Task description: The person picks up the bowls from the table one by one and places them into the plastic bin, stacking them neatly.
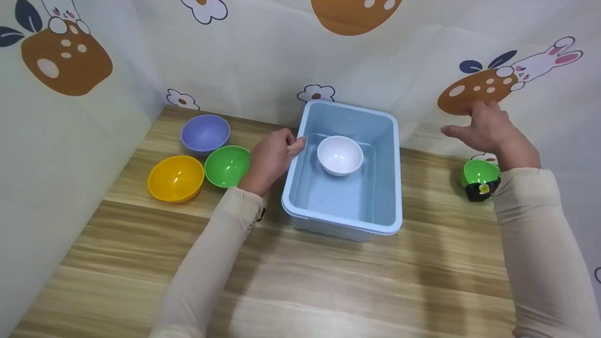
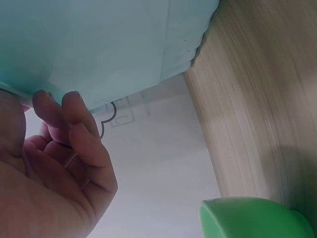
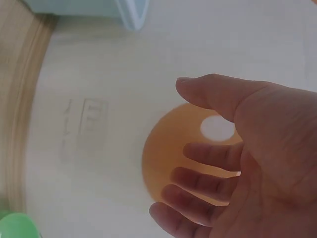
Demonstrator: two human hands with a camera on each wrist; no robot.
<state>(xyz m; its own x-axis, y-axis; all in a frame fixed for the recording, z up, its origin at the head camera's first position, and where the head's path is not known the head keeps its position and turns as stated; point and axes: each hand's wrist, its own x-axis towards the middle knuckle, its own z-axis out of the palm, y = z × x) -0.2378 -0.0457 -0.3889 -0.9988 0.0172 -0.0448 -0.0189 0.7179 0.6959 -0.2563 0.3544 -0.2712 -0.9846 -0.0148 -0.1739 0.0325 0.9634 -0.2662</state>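
A light blue plastic bin (image 1: 342,206) stands on the wooden table, with a white bowl (image 1: 340,156) upright inside it. My left hand (image 1: 272,159) is at the bin's left rim, its fingers curled; in the left wrist view the thumb and fingertips (image 2: 74,101) meet the rim from outside. My right hand (image 1: 490,129) hangs in the air right of the bin, holding nothing. The right wrist view shows its thumb and fingers (image 3: 203,183) spread apart. Below that hand, a green bowl (image 1: 480,171) is partly hidden by the forearm and a black wrist device.
Left of the bin sit a purple bowl (image 1: 205,133), a yellow bowl (image 1: 176,178) and another green bowl (image 1: 227,165), which my left wrist partly covers. A patterned cloth wall (image 1: 253,56) rises behind and along the sides of the table (image 1: 328,286).
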